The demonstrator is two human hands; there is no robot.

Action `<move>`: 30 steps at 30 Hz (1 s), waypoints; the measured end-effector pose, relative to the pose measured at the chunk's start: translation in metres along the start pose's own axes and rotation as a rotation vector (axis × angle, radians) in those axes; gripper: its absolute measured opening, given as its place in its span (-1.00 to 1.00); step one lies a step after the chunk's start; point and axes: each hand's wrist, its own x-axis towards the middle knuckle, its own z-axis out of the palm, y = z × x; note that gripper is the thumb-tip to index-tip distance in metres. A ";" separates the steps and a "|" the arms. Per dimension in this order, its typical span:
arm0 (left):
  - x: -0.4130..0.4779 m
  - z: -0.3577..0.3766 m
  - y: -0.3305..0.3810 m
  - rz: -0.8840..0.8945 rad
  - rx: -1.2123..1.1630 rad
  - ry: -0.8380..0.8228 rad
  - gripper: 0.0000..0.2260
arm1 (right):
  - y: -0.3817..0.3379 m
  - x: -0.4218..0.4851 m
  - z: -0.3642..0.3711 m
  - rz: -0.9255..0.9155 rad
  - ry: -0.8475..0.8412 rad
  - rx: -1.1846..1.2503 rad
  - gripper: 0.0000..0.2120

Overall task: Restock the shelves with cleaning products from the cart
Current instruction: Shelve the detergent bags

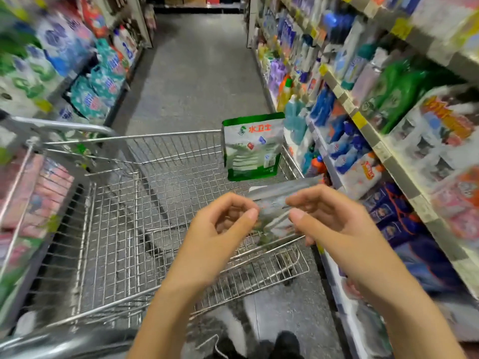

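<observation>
A wire shopping cart (160, 137) stands in the aisle in front of me. A green and white detergent pouch (252, 146) stands upright in its far right corner. A second pouch (276, 203), blurred, hangs tilted over the right side of the basket between my hands. My left hand (223, 224) has its fingers curled, thumb and forefinger pinching the pouch's left edge. My right hand (329, 218) is curled the same way at the pouch's right edge. The shelves on the right (373, 141) hold bottles and bags of cleaning products.
More shelves with detergent bags (98, 81) line the left side. A second cart (39, 193) with pink packs stands at the left, touching my cart. The grey aisle floor (199, 68) runs straight ahead. My feet (285, 343) show below the cart handle.
</observation>
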 end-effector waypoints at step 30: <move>0.296 0.027 -0.087 -0.445 -0.119 0.611 -0.36 | 0.146 0.334 -0.073 -0.120 0.039 -0.580 -0.31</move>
